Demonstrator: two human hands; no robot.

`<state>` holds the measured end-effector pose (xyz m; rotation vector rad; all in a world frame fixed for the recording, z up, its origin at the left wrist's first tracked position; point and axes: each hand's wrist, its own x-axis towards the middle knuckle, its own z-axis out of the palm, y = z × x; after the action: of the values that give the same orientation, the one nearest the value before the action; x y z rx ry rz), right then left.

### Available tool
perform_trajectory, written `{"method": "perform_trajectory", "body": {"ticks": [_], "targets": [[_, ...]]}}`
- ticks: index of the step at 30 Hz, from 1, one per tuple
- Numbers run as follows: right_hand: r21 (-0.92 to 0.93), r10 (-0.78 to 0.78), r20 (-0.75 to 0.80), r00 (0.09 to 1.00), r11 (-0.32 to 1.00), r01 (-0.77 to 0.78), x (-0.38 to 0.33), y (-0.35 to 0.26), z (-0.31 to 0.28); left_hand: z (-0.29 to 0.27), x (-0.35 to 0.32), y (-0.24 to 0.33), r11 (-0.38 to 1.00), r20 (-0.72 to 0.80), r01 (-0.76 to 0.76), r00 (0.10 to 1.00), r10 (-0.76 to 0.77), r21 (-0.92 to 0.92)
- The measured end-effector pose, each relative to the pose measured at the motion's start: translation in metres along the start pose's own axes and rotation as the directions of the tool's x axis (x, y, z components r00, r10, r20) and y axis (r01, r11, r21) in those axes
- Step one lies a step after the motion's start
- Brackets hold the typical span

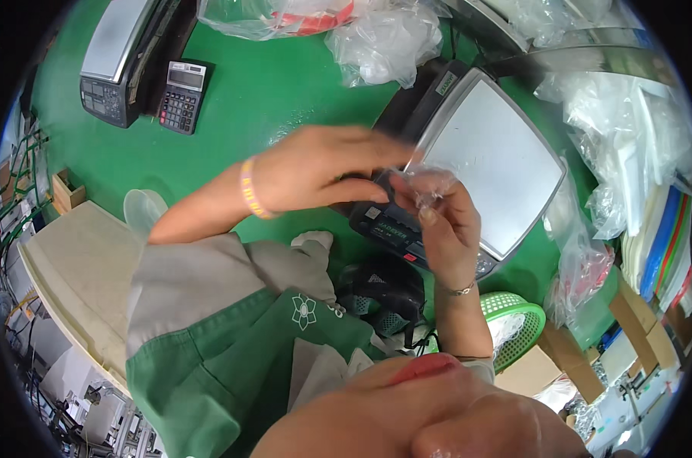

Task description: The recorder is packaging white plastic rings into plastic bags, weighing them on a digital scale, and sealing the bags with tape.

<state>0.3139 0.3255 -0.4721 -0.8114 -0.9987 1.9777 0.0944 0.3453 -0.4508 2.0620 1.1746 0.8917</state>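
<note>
My right hand [451,229], with a thin metal bracelet at its wrist, pinches a small piece of crumpled clear plastic [431,183], perhaps a little bag; whether anything is inside it I cannot tell. To its left is my left hand [319,169], wearing a pink and yellow wristband. Its thumb stands apart from the stretched fingers, whose tips are slightly blurred and come close to the plastic. Both hands hover over the dark front panel of a weighing scale [498,156], and its light grey pan lies bare to the right.
On the green tabletop [246,84], a calculator [183,98] lies beside a second scale [115,38]. Clear plastic bags [388,42] lie at the far edge, with more bags [617,145] at right. A green basket [535,328] and cardboard box [575,366] stand at lower right.
</note>
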Motion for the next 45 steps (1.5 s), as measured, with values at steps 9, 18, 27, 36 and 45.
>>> {"method": "perform_trajectory", "body": {"ticks": [9,18,27,36,45], "targets": [[-0.102,0.161,-0.083,0.984,0.98,-0.169,-0.061,0.008,-0.021,-0.089,0.06,-0.128,0.905,-0.683,0.308,0.73,-0.027,0.293],[-0.462,0.405,-0.009,0.914,0.809,-0.363,-0.221,0.055,0.006,-0.062,0.056,-0.123,0.667,-0.414,0.059,0.824,0.388,0.743],[-0.852,0.408,-0.313,0.858,0.279,-0.444,-0.461,0.01,0.037,-0.016,-0.015,0.133,0.983,-0.013,-0.125,0.992,0.128,0.135],[-0.531,-0.454,-0.845,0.283,0.777,-0.339,-0.622,-0.01,0.041,0.079,-0.049,0.245,0.889,0.581,-0.456,0.734,0.352,0.037],[-0.244,-0.22,-0.807,-0.548,0.969,-0.031,-0.799,0.184,-0.071,0.136,-0.087,0.292,0.9,0.799,-0.435,0.549,0.244,0.025]]}}
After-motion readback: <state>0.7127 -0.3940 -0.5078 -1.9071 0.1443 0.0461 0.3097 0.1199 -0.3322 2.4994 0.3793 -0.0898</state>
